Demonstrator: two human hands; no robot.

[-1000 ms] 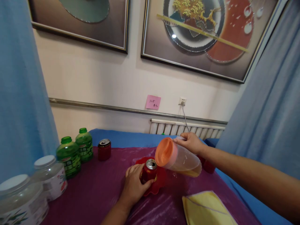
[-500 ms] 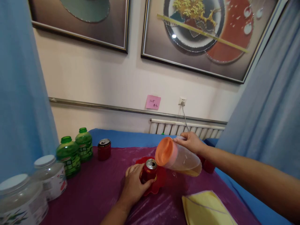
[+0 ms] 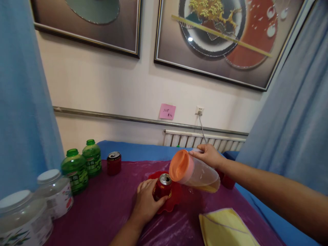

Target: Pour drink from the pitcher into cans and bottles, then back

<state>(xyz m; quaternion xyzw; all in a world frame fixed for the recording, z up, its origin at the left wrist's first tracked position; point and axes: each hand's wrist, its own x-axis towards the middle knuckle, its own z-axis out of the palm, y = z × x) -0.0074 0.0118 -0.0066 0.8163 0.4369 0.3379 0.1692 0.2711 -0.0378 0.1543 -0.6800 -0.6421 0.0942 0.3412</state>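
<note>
My left hand (image 3: 147, 201) is wrapped round a red drink can (image 3: 163, 190), which stands upright on a red scalloped tray (image 3: 176, 196). The can's top is opened. By its handle, my right hand (image 3: 208, 155) holds a clear plastic pitcher (image 3: 202, 174) with an orange lid (image 3: 179, 165). The pitcher is tipped to the left, its lid end close beside the can's top. Some yellowish liquid lies along its lower side. I cannot make out a stream between pitcher and can.
A folded yellow cloth (image 3: 228, 227) lies at front right on the purple table cover (image 3: 102, 212). To the left stand another can (image 3: 114, 163), two green bottles (image 3: 74, 172) and two white-lidded jars (image 3: 55, 193). Behind my right wrist is a red object (image 3: 228, 181).
The pitcher has shifted very slightly to the left in my right hand. My left hand and the can have stayed where they were.
</note>
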